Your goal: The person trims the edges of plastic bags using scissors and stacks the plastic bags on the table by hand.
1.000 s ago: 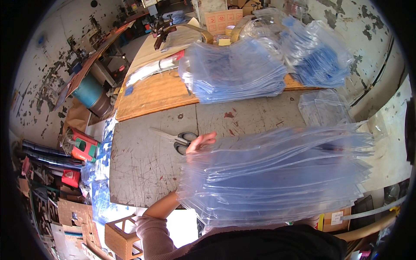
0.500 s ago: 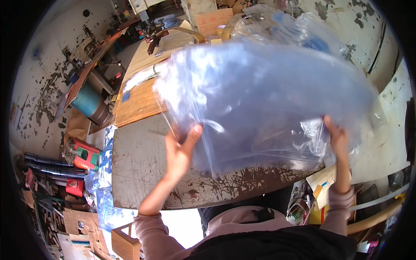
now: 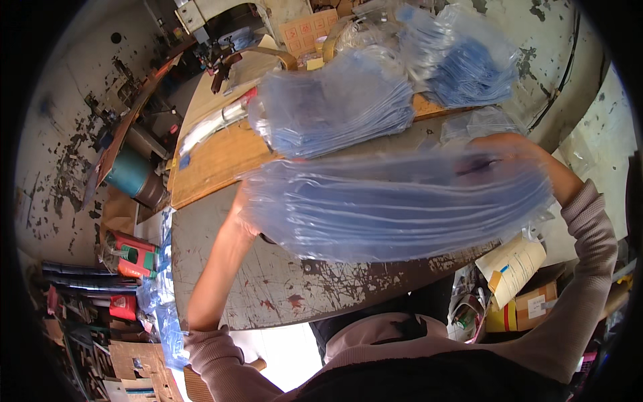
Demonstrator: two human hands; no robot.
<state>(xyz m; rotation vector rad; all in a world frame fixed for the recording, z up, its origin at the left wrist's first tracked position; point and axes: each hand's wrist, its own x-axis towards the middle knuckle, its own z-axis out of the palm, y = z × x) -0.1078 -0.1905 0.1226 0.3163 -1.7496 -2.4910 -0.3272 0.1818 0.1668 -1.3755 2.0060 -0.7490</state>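
Observation:
A thick stack of clear bluish plastic sheets (image 3: 402, 208) is held up over the worn grey table (image 3: 221, 268), its layered edges fanned toward me. My left hand (image 3: 245, 209) is closed round the stack's left end, with its fingers mostly hidden behind the plastic. My right hand (image 3: 512, 149) grips the right end from the far upper side, its fingers partly covered and blurred by the sheets. Just beyond the held stack lies another pile of the same sheets (image 3: 335, 114).
Farther back right sits one more heap of bluish plastic (image 3: 469, 70). A wooden board (image 3: 221, 161) bears a white roll-like bundle (image 3: 218, 122). Beyond it stands a pale machine (image 3: 238, 20). A teal drum (image 3: 130, 171) is at left; papers and boxes (image 3: 516, 271) lie below the right edge.
The held stack has tipped from showing its broad face to showing its layered edges. My right hand has moved farther from me, my left outward to the left. The pile behind is now uncovered.

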